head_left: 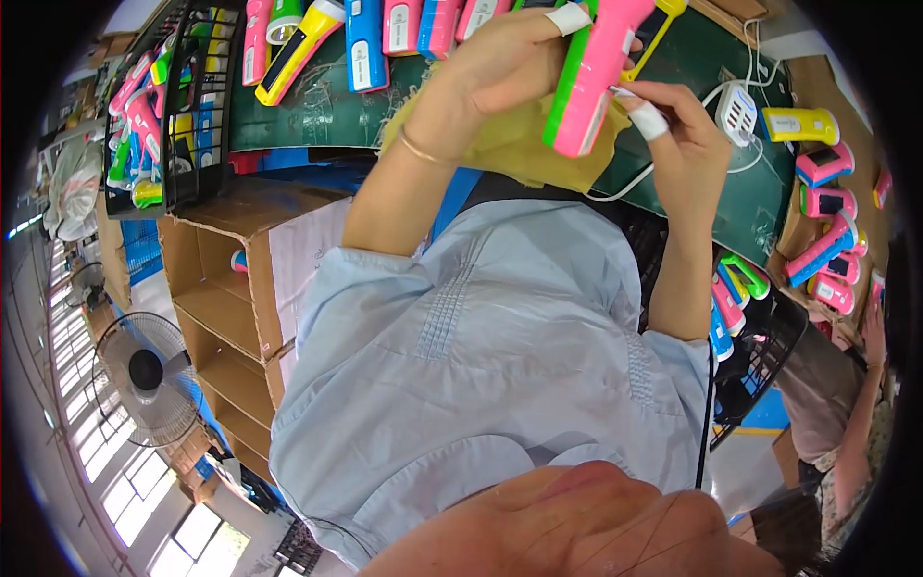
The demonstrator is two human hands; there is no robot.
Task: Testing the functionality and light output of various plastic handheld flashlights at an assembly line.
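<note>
A pink and green flashlight is tilted in front of me above the table, its head end cut off by the upper edge. My left hand holds it from the left, with white tape round a finger. Close against its right side, the thumb and forefinger of my right hand are pinched together; white tape wraps a digit there too. What the pinch holds, if anything, is too small to make out. A yellow cloth lies beneath the hands. Just behind the held flashlight is a yellow and black one.
Several flashlights, including a yellow one, line the green tabletop. A black basket of flashlights stands left, above a cardboard shelf. At right are a white charging block with cables, more flashlights and another person's arm.
</note>
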